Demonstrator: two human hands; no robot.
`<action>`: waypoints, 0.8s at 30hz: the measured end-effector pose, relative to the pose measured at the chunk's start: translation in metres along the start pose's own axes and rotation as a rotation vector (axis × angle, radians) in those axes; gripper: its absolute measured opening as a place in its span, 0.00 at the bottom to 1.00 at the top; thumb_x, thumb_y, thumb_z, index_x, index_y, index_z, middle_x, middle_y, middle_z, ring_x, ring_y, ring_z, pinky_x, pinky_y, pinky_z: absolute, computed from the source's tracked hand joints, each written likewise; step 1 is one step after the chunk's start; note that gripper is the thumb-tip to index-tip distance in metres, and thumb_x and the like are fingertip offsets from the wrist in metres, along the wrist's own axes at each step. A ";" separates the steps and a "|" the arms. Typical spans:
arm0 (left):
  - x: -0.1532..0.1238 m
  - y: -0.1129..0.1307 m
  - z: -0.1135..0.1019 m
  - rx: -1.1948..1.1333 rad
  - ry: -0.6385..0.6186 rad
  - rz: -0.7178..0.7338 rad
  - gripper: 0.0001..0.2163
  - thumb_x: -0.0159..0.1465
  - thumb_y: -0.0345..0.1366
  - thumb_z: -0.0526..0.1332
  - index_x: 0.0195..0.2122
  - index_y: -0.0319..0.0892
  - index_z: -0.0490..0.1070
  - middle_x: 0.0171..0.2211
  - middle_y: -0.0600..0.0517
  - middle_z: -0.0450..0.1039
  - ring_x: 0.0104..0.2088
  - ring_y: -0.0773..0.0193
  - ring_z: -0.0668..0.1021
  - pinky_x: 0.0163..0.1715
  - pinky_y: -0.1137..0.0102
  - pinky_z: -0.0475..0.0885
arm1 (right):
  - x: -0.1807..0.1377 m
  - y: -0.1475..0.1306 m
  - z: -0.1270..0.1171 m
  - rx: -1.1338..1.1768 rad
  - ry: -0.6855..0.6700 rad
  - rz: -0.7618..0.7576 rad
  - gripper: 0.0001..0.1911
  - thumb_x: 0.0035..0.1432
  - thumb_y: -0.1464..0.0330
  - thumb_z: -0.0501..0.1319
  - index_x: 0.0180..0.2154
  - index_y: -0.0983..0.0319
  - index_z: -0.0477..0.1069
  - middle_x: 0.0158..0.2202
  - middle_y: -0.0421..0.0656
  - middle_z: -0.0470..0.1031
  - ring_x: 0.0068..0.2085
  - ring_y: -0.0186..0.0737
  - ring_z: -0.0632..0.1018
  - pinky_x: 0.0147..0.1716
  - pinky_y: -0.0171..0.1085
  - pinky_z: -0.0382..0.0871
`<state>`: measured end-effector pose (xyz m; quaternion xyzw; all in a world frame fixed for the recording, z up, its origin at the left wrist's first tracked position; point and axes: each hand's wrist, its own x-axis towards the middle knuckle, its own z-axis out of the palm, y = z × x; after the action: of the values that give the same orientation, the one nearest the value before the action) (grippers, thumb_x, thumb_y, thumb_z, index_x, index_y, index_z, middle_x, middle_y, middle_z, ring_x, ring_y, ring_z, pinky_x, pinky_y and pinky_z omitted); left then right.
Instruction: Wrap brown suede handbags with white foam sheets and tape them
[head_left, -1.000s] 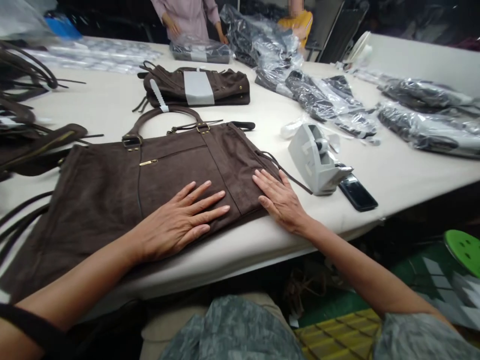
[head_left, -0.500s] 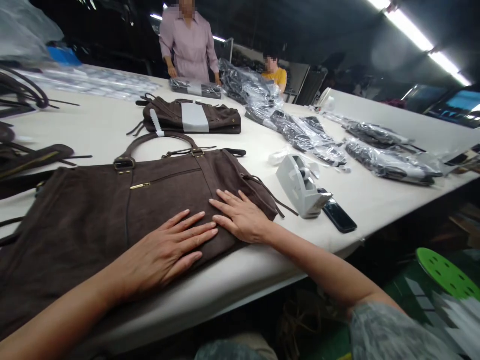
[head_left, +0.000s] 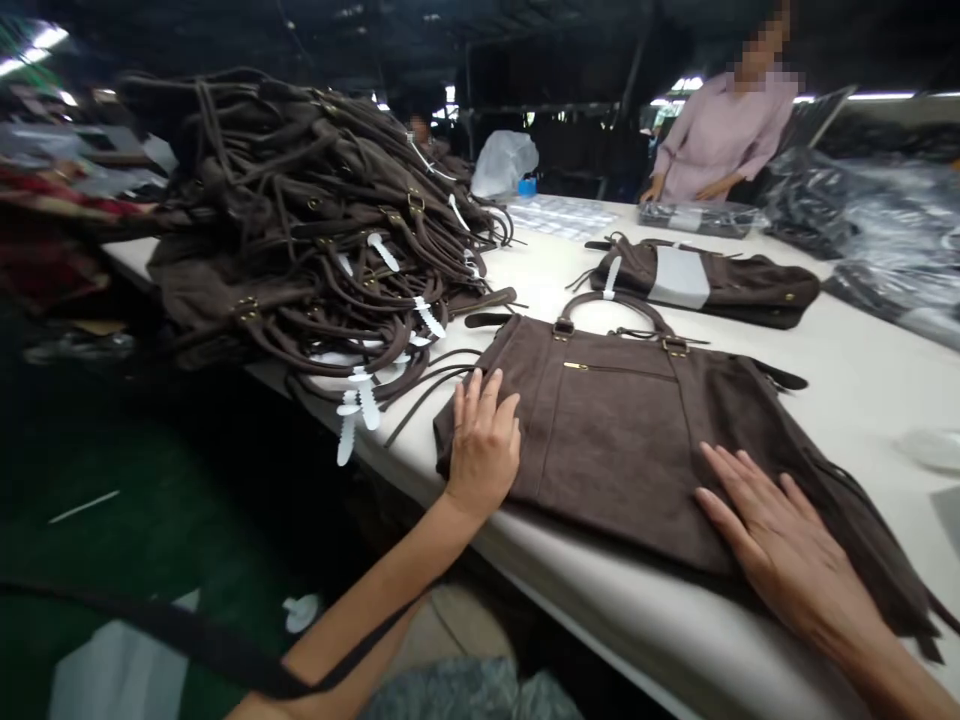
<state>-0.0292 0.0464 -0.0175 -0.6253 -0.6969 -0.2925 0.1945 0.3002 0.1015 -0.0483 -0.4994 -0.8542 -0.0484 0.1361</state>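
A dark brown handbag (head_left: 622, 440) lies flat on the white table, its handles pointing away from me. A short zip with a gold pull crosses its front, and a white tag hangs on the handle. My left hand (head_left: 484, 440) rests on the bag's left side, fingers stretched toward its upper left corner. On the lower right part of the front lies my right hand (head_left: 776, 540), palm down with fingers spread. Beyond the handles is a second brown bag (head_left: 757, 285), folded, with a grey-white band (head_left: 681, 277) around it.
A tall heap of brown bags (head_left: 322, 200) with white tags fills the table's left end. Plastic-wrapped bags (head_left: 892, 220) lie at the far right. Across the white table (head_left: 540, 255) stands a person in a pink top (head_left: 727, 130). The table's front edge (head_left: 517, 555) runs close below the handbag.
The view has swung left, bringing the heap of bags into sight. My left hand has moved from the bag's middle to its left side. My hands are now farther apart.
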 end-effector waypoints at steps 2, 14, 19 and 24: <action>-0.003 0.002 -0.004 0.043 0.005 -0.083 0.17 0.65 0.30 0.57 0.55 0.37 0.68 0.65 0.42 0.59 0.67 0.47 0.58 0.67 0.48 0.54 | -0.002 0.001 0.001 -0.007 -0.020 -0.010 0.33 0.68 0.51 0.38 0.69 0.56 0.48 0.68 0.43 0.57 0.69 0.47 0.56 0.67 0.56 0.50; 0.005 -0.028 -0.045 0.138 -0.175 -0.373 0.15 0.60 0.45 0.65 0.42 0.40 0.73 0.40 0.45 0.67 0.46 0.50 0.73 0.49 0.59 0.71 | 0.001 0.004 0.005 0.040 0.013 -0.016 0.33 0.68 0.52 0.39 0.67 0.59 0.55 0.66 0.45 0.60 0.67 0.48 0.60 0.66 0.54 0.52; 0.003 -0.023 -0.052 0.149 -0.187 -0.279 0.09 0.63 0.41 0.61 0.38 0.42 0.72 0.37 0.46 0.69 0.41 0.53 0.74 0.45 0.62 0.71 | 0.002 0.000 0.003 0.071 0.024 0.034 0.34 0.68 0.50 0.38 0.65 0.60 0.59 0.65 0.47 0.62 0.67 0.47 0.61 0.67 0.53 0.51; 0.023 -0.012 -0.063 0.160 -0.100 -0.179 0.08 0.65 0.40 0.58 0.36 0.43 0.72 0.35 0.47 0.71 0.40 0.52 0.74 0.42 0.62 0.69 | 0.002 -0.001 0.000 0.100 0.016 0.027 0.33 0.68 0.51 0.38 0.64 0.61 0.60 0.65 0.47 0.63 0.66 0.47 0.61 0.66 0.53 0.52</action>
<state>-0.0499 0.0220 0.0427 -0.5568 -0.7800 -0.2206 0.1815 0.2982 0.1023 -0.0481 -0.5031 -0.8476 -0.0080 0.1685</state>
